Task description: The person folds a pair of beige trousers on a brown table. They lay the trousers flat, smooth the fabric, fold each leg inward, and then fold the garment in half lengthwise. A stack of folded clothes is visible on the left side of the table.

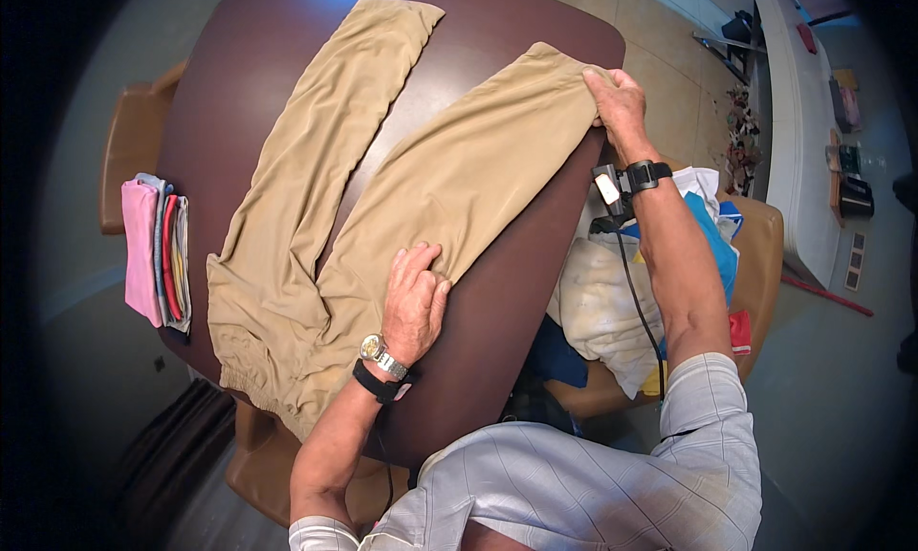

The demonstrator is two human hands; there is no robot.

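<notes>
A pair of tan trousers [449,168] lies spread over the dark brown table [516,264], its gathered waistband at the near left and both legs stretching away from me. My right hand [617,101] grips the hem corner of the right-hand leg at the table's right edge, thumb on top. Flat on the same leg, lower down, rests my left hand [413,302], fingers stretched out on the cloth and holding nothing. The other leg [316,130] lies lengthwise to the left, wrinkled along its length.
Folded clothes [143,250] in pink, red and grey stand stacked at the table's left edge. On a tan chair [760,293] to the right sits a loose heap of clothes [607,297]. Another chair [134,149] is at the left. A cable [636,293] hangs from my right wrist.
</notes>
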